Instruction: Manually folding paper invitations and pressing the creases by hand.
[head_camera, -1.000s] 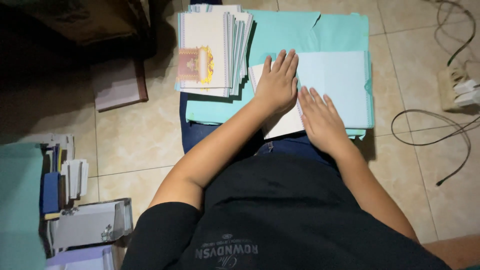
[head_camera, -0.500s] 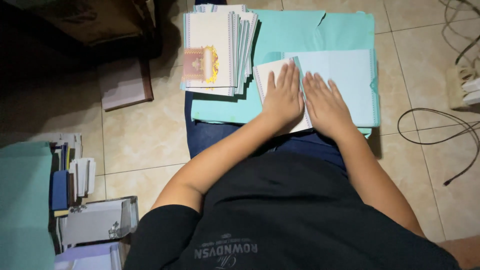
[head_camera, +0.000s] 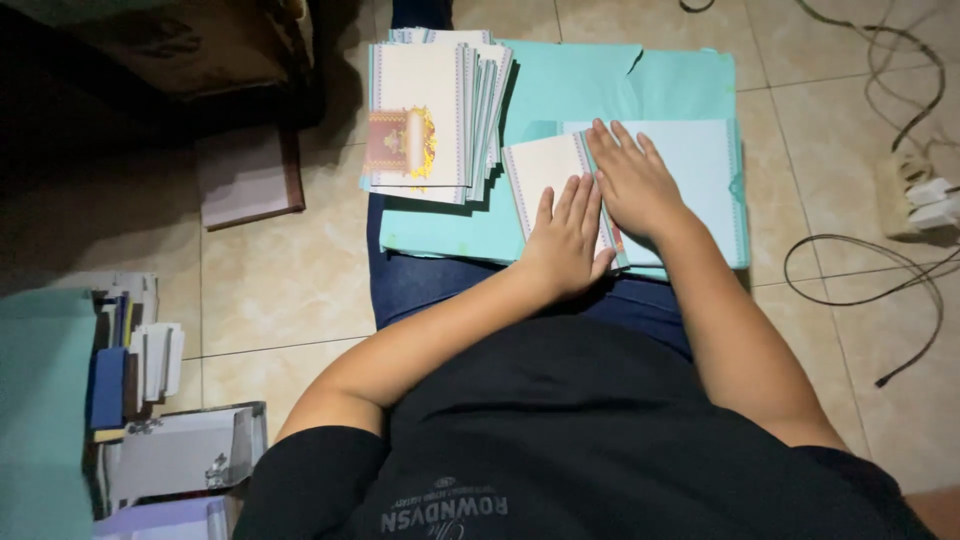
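A folded cream card with a patterned border (head_camera: 540, 165) lies on a light blue sheet (head_camera: 690, 170), on top of a stack of teal paper (head_camera: 590, 80) across my lap. My left hand (head_camera: 565, 240) rests flat on the card's lower part, fingers together. Beside it my right hand (head_camera: 630, 185) presses flat over the card's right edge and the blue sheet. A fanned pile of similar cards (head_camera: 430, 110) with a gold and red emblem sits at the upper left of the teal stack.
Tiled floor (head_camera: 290, 280) lies all around. A dark folder (head_camera: 245, 175) is on the floor at left. Boxes and stacked paper items (head_camera: 130, 360) stand at lower left. A power strip (head_camera: 915, 195) and black cables (head_camera: 870, 270) are on the right.
Both hands slid left and toward me across the sheet. More of the cream card shows at the left of my hands than before.
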